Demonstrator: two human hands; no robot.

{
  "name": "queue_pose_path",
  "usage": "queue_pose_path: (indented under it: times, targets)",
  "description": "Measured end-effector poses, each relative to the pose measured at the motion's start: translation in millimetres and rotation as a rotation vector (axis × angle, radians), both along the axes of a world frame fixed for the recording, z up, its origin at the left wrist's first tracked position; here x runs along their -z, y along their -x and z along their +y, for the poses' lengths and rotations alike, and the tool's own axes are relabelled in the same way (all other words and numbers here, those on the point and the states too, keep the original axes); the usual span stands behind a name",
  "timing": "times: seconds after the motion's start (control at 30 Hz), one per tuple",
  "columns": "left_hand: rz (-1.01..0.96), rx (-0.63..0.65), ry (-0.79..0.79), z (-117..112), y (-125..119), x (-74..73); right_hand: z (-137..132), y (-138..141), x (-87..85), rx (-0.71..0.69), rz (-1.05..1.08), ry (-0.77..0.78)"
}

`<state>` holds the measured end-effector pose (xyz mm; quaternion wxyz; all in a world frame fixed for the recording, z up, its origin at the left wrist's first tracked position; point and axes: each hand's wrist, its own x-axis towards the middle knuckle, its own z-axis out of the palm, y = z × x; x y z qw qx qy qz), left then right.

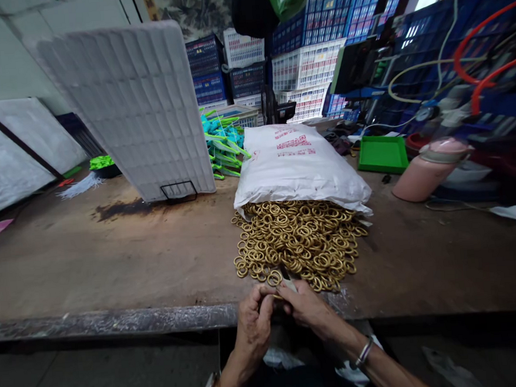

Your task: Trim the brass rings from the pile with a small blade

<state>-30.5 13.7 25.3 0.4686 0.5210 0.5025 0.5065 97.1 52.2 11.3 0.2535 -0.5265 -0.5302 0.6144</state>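
My left hand (253, 320) is closed at the front edge of the table, pinching a gold ring (274, 297) that is mostly hidden by the fingers. Beside it, my right hand (310, 309) is closed around a small knife-like tool (290, 284), pale near the grip and dark toward its tip. Its exact kind is hard to make out. The fingertips of both hands meet at the held ring. Just beyond them spreads a heap of gold rings (296, 232), spilling from under a white woven sack (295, 161) with red print.
A pale ribbed panel (137, 107) stands upright in a black wire stand on the wooden table (112, 257). Green and blue plastic pieces (223, 140) lie behind it. To the right are a green tray (382, 153) and a pink bottle (431, 169). Stacked crates (306, 66) fill the background.
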Motion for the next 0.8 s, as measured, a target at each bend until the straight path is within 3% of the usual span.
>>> queue_pose_path:
  times: [0.27,0.53,0.67,0.8]
  targets:
    - [-0.042,-0.048,0.067,2.9,-0.5,-0.5,2.0,3.4,-10.3,-0.026,-0.113,-0.389]
    - [-0.19,0.043,0.328,2.8,4.1,2.7,3.3,3.6,-8.9,0.008,-0.173,-0.407]
    - [-0.37,0.102,0.35,0.9,4.6,5.6,3.6,3.6,-6.9,0.022,-0.17,-0.394]
    - [-0.371,0.089,0.348,0.4,3.0,4.3,3.2,4.3,-6.8,0.02,-0.152,-0.395]
